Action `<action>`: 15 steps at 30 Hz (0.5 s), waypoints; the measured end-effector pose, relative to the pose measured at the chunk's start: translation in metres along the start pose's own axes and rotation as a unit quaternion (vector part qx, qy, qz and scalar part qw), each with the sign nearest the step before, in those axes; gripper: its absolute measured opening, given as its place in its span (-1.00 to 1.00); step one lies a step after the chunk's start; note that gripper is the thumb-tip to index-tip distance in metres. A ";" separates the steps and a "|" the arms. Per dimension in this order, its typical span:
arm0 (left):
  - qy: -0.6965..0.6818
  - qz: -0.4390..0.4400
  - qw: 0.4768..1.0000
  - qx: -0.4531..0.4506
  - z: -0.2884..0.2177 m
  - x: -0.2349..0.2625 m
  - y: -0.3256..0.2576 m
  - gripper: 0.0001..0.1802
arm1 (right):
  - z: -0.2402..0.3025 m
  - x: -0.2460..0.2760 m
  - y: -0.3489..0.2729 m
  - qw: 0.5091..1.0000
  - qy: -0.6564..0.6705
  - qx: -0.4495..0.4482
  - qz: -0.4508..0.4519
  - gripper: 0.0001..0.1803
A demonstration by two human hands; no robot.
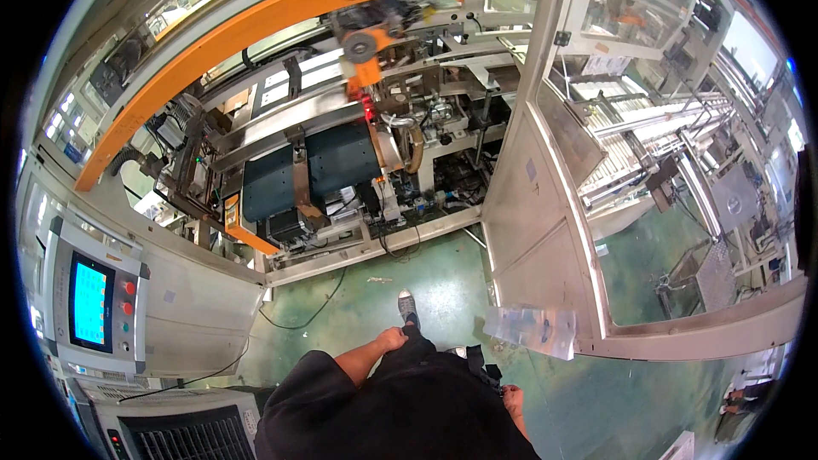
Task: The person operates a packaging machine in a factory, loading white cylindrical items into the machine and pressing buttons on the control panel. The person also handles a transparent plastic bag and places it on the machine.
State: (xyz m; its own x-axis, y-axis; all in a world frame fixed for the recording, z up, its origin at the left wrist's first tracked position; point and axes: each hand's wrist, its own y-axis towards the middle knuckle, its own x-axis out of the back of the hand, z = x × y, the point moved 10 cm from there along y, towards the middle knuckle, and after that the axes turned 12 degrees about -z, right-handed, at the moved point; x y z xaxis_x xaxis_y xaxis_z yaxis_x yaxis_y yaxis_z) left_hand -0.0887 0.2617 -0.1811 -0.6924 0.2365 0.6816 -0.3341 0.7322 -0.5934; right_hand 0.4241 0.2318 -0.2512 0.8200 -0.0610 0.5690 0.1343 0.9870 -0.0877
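My left hand [393, 339] hangs in front of my dark-trousered leg, its fingers curled closed. Nothing shows sticking out of it. My right hand [512, 398] is low at my right side, fingers bent together, close to a dangling black strap [487, 370]. Whether those fingers grip anything is too small to tell. Both hands are well apart from the machine [341, 158] ahead, which has dark flat plates and a metal arm across them. One grey shoe [406, 303] shows on the green floor [443, 268].
An orange beam [332, 4] arches over the machine. At left stands a control panel [95, 298] with a lit screen and buttons, above a grey vented unit [183, 430]. An opened framed door [545, 196] and a clear plastic sheet [532, 330] are at right. A black cable [311, 321] trails across the floor.
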 end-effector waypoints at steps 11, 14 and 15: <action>0.002 0.003 1.000 0.018 0.001 0.001 0.000 -0.61 | 0.009 0.001 0.001 0.999 0.014 -0.040 0.000 -0.76; 0.008 0.001 1.000 0.006 0.002 0.000 0.000 -0.61 | 0.023 0.005 0.002 0.999 -0.001 -0.033 0.001 -0.76; 0.011 0.000 1.000 -0.001 0.002 0.000 0.000 -0.61 | 0.025 0.004 0.003 0.999 -0.010 -0.031 0.008 -0.76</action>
State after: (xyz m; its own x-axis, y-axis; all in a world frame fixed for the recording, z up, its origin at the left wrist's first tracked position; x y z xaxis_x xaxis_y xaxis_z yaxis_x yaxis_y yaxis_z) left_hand -0.0900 0.2600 -0.1821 -0.6775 0.2505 0.6916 -0.3334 0.7336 -0.5922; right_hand 0.4134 0.2383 -0.2285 0.8114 -0.0426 0.5829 0.1567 0.9767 -0.1468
